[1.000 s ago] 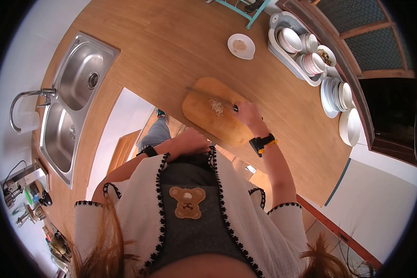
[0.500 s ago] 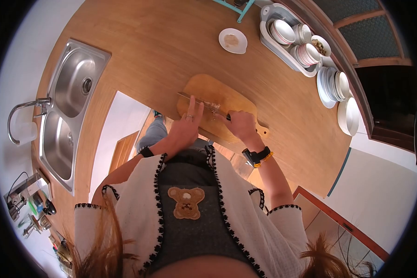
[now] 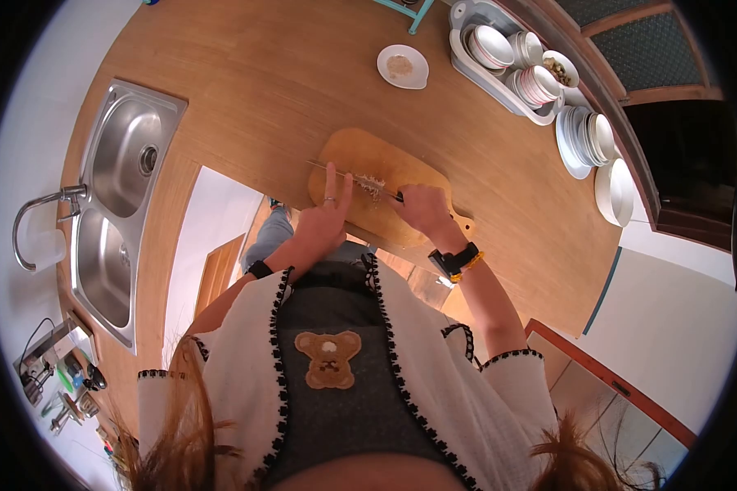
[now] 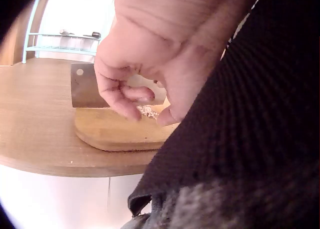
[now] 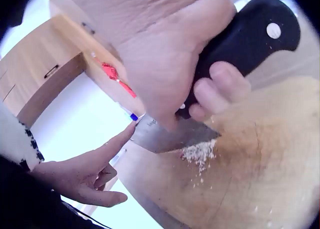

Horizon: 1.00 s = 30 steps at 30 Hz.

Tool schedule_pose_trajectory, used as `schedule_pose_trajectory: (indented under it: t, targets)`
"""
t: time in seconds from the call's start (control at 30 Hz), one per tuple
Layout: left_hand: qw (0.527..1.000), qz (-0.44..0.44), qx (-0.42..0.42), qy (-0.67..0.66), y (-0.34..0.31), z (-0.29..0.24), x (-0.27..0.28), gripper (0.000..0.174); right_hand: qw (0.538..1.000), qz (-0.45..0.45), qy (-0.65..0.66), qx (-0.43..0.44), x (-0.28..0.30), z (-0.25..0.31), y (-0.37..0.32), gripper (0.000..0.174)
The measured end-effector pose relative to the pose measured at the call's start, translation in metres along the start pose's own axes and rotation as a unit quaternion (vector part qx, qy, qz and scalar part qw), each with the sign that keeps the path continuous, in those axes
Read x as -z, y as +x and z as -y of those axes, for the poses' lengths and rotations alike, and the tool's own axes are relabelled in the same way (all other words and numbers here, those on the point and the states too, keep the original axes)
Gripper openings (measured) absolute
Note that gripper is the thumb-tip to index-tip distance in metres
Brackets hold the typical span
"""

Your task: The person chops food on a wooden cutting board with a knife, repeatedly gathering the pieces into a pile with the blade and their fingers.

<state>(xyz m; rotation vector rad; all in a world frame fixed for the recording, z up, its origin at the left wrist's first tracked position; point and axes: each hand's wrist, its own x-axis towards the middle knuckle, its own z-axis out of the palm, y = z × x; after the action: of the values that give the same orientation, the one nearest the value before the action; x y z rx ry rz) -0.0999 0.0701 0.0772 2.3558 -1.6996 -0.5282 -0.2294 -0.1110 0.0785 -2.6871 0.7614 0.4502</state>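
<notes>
My right hand [image 3: 426, 211] grips the black handle [image 5: 250, 36] of a cleaver [image 4: 87, 86], its fingers curled round it. The wide steel blade lies across the wooden cutting board [image 3: 422, 172], edge down at finely chopped pale bits [image 5: 200, 154]. My left hand [image 3: 321, 225] is at the blade's far half, two straight fingers spread over its top edge in the head view. Its other fingers are folded in. In the left wrist view, the blade passes behind the left fingers, and a hole shows near its end corner.
Beyond the board sits a small white dish [image 3: 403, 67] of pale crumbs. A grey dish rack [image 3: 458, 57] of bowls stands at the back right, with stacked plates [image 3: 573, 143] beside it. The double sink [image 3: 111, 237] is at left. The counter's front edge runs close to the board.
My left hand has moved from in front of my body up to the cleaver's blade. The right hand keeps its grip, and the blade has come down onto the chopped bits.
</notes>
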Motion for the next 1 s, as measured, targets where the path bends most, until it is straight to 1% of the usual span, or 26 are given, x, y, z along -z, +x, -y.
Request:
schedule_pose_trajectory:
  t: [0.07, 0.1, 0.17, 0.27, 0.3, 0.37, 0.4, 0.47, 0.5, 0.57, 0.6, 0.67, 0.8, 0.87, 0.9, 0.97, 1.0]
  targets:
    - [0.999, -0.003, -0.015, 0.040, -0.002, 0.002, 0.009, 0.093, 0.999, 0.032, -0.004, -0.003, 0.010, 0.004, 0.001, 0.055]
    - [0.999, -0.002, -0.019, 0.043, -0.002, -0.001, 0.009, 0.093, 1.000, 0.030, -0.002, -0.006, 0.007, 0.003, 0.000, 0.055]
    - [0.997, 0.058, 0.028, -0.036, 0.005, -0.007, 0.010, 0.095, 1.000, 0.009, -0.007, 0.004, 0.006, 0.000, 0.003, 0.052]
    - [0.998, 0.047, 0.028, -0.011, 0.003, -0.001, 0.012, 0.094, 1.000, 0.019, -0.015, 0.008, 0.017, 0.004, 0.006, 0.053]
    - [0.998, 0.051, 0.024, -0.004, 0.001, -0.001, 0.009, 0.094, 1.000, 0.017, -0.007, 0.004, 0.010, 0.001, 0.005, 0.053]
    - [1.000, 0.023, -0.002, 0.005, 0.006, -0.001, -0.002, 0.092, 0.999, 0.037, 0.012, 0.012, 0.001, -0.008, 0.010, 0.053]
    - [1.000, 0.022, -0.010, 0.011, 0.006, 0.003, -0.006, 0.092, 0.999, 0.029, 0.015, 0.006, -0.001, -0.008, 0.012, 0.053]
    - [0.999, -0.045, 0.000, 0.031, 0.004, -0.001, -0.007, 0.096, 1.000, 0.018, -0.005, 0.015, 0.000, -0.006, 0.007, 0.050]
    - [0.999, -0.043, -0.013, 0.028, 0.006, 0.000, -0.008, 0.096, 1.000, 0.017, -0.005, 0.002, 0.000, -0.007, 0.005, 0.050]
    - [0.994, 0.101, 0.041, 0.017, 0.007, -0.004, 0.012, 0.096, 1.000, -0.007, 0.010, 0.009, -0.003, -0.005, 0.005, 0.046]
    - [0.994, 0.105, 0.037, 0.019, 0.005, -0.006, 0.009, 0.096, 1.000, -0.008, 0.014, 0.004, -0.005, -0.004, 0.002, 0.046]
    - [0.996, 0.083, 0.032, 0.008, 0.008, -0.008, 0.005, 0.098, 1.000, 0.025, -0.004, -0.015, -0.003, -0.001, 0.001, 0.042]
    - [0.996, 0.079, 0.028, 0.031, 0.007, -0.001, 0.003, 0.097, 0.999, 0.040, -0.016, -0.007, 0.002, -0.001, 0.007, 0.042]
    - [0.999, 0.037, -0.003, 0.006, 0.007, 0.000, 0.001, 0.096, 1.000, 0.028, -0.003, 0.002, -0.003, -0.007, 0.009, 0.044]
    - [0.999, 0.039, -0.004, 0.006, 0.006, -0.001, 0.001, 0.096, 1.000, 0.028, -0.002, 0.001, -0.006, -0.005, 0.008, 0.044]
    - [0.997, 0.071, 0.031, -0.012, 0.012, -0.004, 0.002, 0.095, 1.000, 0.009, -0.011, -0.001, -0.002, -0.005, 0.009, 0.046]
    - [0.997, 0.069, 0.029, -0.012, 0.013, -0.004, 0.003, 0.095, 1.000, 0.007, -0.012, -0.002, 0.000, -0.006, 0.010, 0.046]
